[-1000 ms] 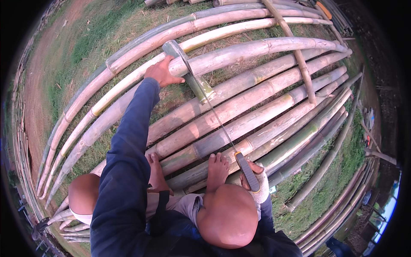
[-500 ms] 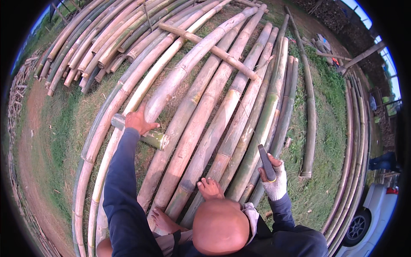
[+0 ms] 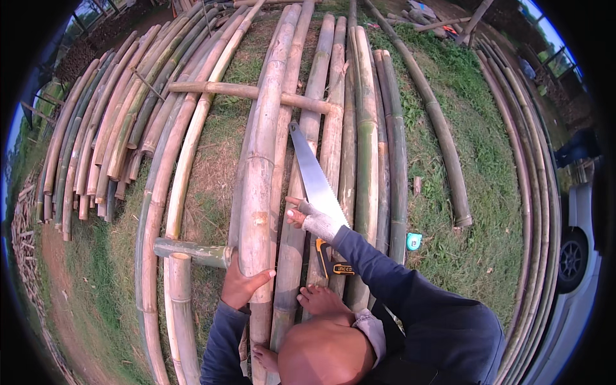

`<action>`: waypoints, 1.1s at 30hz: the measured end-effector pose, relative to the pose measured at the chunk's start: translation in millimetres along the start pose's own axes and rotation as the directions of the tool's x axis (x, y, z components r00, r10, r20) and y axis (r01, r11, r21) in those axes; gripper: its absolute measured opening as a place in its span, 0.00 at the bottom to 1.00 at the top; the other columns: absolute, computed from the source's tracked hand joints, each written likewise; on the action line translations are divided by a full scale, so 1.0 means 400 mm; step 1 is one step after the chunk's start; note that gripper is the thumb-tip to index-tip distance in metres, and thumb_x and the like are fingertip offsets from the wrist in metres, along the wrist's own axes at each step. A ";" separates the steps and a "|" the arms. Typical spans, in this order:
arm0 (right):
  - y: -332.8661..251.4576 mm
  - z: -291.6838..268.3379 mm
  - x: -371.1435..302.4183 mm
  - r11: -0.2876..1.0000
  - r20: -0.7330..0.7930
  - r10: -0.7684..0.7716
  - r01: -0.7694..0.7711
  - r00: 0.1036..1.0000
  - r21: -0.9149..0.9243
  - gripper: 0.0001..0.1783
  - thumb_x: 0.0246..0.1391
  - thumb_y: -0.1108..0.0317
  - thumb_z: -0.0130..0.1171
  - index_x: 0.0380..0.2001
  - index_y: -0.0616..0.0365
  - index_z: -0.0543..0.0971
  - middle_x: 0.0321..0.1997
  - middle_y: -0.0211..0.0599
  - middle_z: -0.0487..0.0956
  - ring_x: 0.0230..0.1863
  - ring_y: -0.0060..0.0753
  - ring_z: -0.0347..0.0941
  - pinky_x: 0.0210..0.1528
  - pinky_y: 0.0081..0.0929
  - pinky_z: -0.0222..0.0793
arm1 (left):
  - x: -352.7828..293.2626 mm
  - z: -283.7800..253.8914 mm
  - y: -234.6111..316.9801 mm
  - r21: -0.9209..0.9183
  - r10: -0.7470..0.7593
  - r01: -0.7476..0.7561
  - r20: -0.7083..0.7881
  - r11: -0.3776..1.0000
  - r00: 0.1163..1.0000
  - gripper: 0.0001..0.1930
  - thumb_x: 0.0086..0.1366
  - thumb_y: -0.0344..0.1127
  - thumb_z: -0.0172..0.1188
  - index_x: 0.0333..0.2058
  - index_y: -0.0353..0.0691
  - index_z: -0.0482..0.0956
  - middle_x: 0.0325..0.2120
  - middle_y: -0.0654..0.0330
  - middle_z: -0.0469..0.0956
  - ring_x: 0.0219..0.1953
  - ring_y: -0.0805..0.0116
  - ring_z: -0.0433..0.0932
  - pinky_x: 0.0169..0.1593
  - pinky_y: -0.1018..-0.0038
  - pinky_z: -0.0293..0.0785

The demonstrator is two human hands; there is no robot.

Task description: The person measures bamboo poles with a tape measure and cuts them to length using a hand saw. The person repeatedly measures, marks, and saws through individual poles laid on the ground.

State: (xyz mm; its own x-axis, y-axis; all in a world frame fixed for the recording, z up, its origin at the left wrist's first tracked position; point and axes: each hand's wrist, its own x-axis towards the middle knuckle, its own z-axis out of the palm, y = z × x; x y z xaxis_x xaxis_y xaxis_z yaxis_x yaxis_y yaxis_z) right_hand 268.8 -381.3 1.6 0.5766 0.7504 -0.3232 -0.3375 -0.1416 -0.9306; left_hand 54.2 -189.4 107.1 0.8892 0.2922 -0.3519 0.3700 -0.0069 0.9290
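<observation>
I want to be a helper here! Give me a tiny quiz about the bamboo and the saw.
1. True or false: the left hand grips a bamboo pole.
2. Where does the saw lie? A) on the grass B) on top of the poles C) on the car
3. Fill in: the right hand wears a pale ____.

Key: 1 true; 2 B; 3 glove.
</observation>
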 end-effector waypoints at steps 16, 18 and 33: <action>-0.024 0.122 0.154 0.610 -0.257 0.150 0.115 0.955 0.784 0.44 0.64 0.32 0.64 0.67 0.55 0.71 0.47 0.44 0.83 0.38 0.48 0.87 0.39 0.45 0.88 | -0.326 0.116 -0.218 0.548 -0.154 0.255 -0.225 0.797 0.962 0.55 0.52 0.53 0.82 0.69 0.30 0.61 0.54 0.36 0.81 0.53 0.35 0.84 0.56 0.51 0.81; -0.038 0.073 0.142 0.660 -0.321 0.129 0.161 0.938 0.734 0.45 0.64 0.32 0.64 0.69 0.55 0.70 0.48 0.44 0.83 0.37 0.48 0.87 0.41 0.45 0.88 | -0.308 0.108 -0.203 0.533 -0.057 0.137 -0.164 0.835 0.985 0.54 0.52 0.51 0.82 0.69 0.30 0.61 0.54 0.36 0.81 0.53 0.36 0.84 0.56 0.52 0.81; -0.211 -0.328 -0.074 0.951 -0.571 0.128 0.062 0.811 0.302 0.49 0.65 0.35 0.65 0.77 0.53 0.61 0.73 0.47 0.69 0.62 0.50 0.75 0.65 0.48 0.73 | 0.489 0.508 0.158 -0.325 0.034 -0.025 0.022 0.945 0.999 0.41 0.68 0.56 0.71 0.65 0.25 0.71 0.49 0.45 0.84 0.48 0.60 0.86 0.52 0.67 0.81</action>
State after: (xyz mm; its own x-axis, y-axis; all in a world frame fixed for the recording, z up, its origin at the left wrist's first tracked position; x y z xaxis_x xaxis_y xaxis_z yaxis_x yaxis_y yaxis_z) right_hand 377.7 -476.3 67.2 0.8492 0.2220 -0.4791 -0.5095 0.1067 -0.8538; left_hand 306.3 -327.1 73.7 0.9069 0.2707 -0.3230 0.2405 0.2970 0.9241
